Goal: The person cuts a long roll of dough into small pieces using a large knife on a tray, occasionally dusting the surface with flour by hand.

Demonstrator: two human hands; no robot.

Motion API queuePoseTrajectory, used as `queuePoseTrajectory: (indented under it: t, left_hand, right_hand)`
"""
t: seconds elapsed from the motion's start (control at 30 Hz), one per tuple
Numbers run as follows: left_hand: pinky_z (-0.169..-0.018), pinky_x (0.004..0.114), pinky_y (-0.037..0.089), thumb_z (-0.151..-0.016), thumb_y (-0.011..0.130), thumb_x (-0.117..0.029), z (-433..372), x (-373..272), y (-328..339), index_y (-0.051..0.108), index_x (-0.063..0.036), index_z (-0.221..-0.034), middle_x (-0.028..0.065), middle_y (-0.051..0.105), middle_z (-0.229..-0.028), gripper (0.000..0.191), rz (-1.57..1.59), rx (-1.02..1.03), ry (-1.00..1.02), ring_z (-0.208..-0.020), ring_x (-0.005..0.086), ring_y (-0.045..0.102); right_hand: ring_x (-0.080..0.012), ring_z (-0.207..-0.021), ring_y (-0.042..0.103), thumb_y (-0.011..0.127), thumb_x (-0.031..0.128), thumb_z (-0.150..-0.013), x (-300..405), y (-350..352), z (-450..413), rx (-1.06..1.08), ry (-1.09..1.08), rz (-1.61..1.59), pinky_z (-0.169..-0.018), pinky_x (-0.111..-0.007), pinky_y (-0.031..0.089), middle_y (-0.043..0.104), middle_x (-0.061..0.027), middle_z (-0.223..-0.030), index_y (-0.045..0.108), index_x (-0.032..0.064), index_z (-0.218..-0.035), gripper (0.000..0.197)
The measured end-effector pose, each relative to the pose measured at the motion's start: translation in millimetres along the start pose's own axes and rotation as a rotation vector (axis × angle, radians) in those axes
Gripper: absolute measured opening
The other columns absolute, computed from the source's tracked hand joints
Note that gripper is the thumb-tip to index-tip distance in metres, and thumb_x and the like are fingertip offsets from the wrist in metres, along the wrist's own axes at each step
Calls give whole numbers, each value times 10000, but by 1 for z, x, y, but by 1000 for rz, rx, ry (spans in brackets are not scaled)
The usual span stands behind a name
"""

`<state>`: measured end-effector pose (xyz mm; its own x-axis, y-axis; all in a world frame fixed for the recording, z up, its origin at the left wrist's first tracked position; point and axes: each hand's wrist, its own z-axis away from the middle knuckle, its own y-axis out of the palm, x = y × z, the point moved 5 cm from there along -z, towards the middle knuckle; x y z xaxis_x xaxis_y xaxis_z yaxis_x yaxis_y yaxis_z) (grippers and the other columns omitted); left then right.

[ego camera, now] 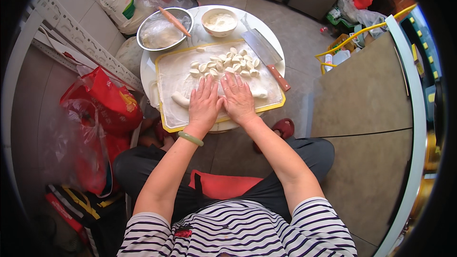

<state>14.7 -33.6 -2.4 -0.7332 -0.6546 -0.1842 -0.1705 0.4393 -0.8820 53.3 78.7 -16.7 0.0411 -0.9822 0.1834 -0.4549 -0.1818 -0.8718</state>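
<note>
A dough rope (180, 99) lies across a floured board with a yellow rim (167, 78). My left hand (204, 104) rests flat over its middle, and my right hand (238, 99) lies palm down beside it, the thumbs meeting. Both hands are extended and grip nothing; they hide the rope's central part. Its thicker right end (259, 94) shows past my right hand. Just beyond my fingertips, several small cut dough pieces (228, 62) are gathered on the board. A cleaver (262, 46) with a wooden handle (278, 77) lies over the board's right edge.
On the round table (271, 35), a metal bowl (190, 25) holds plastic-covered dough, with a rolling pin (175, 21) across it. A bowl of flour (219, 21) stands alongside. Red bags (110, 100) are at left; a brown-topped table (364, 96) is at right.
</note>
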Motion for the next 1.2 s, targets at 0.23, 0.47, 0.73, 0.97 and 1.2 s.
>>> queuePoseTrajectory:
  t: [0.23,0.47,0.73,0.97,1.2]
  left_hand:
    - [-1072,522,291,-862,638,-337,71,-10,-22,449,-159,-1419,102,381,-1500,615,14,291,54,-1394,282,339]
    - [-1099,538,255,-889,605,-387,26,14,0,393,-181,-1461,101,340,-1530,644,-46,185,-89,-1423,275,290]
    - [-1061,621,244,-884,624,-335,80,11,-35,379,-198,-1468,142,328,-1525,648,-32,352,-114,-1409,324,306]
    - [-1100,571,234,-901,603,-351,33,42,-18,388,-180,-1463,153,324,-1524,625,-37,195,-192,-1419,323,280]
    - [-1098,579,241,-893,613,-363,71,40,-40,392,-183,-1462,160,315,-1527,636,-71,380,-150,-1425,321,274]
  right_hand:
    - [-340,-1339,372,616,322,-883,15,-21,64,155,-68,-11,-1027,-534,354,418,-78,-1459,510,218,-1370,510]
    - [-377,-1363,343,566,382,-915,-10,-7,23,110,97,29,-1054,-562,325,400,-102,-1485,503,219,-1382,498]
    - [-397,-1365,325,585,397,-903,-5,-29,81,267,90,66,-1071,-573,294,348,-116,-1510,494,275,-1393,513]
    - [-393,-1378,304,557,413,-917,-37,-8,32,183,216,66,-1095,-568,257,349,-129,-1511,489,235,-1400,519]
    - [-379,-1402,278,548,419,-921,-38,-25,85,243,213,109,-1102,-569,245,323,-123,-1527,478,230,-1410,529]
